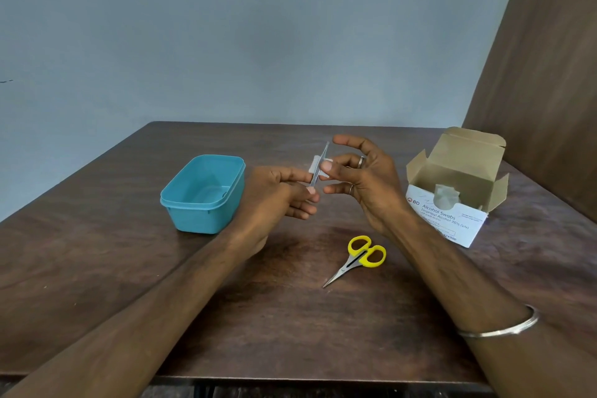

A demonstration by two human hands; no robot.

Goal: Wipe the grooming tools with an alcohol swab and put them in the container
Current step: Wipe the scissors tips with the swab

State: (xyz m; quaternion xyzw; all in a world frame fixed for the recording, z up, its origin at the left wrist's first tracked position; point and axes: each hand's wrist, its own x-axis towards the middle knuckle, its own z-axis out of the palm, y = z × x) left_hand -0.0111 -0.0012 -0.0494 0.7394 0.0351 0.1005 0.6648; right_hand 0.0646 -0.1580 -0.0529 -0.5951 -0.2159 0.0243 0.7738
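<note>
My left hand point(284, 195) pinches the lower end of slim metal tweezers point(320, 161), held upright above the table's middle. My right hand point(358, 178) presses a small white alcohol swab point(316, 163) around the tweezers between thumb and fingers, with the other fingers spread. The teal plastic container point(203, 193) stands open to the left of my hands, and nothing shows inside it. Small scissors with yellow handles point(358, 259) lie on the table in front of my right wrist, tips pointing toward the near left.
An open white box of alcohol swabs point(452, 194) stands at the right, flaps up, one swab packet sticking out. The brown wooden table point(97, 252) ends at a grey wall behind. A brown panel rises at the far right.
</note>
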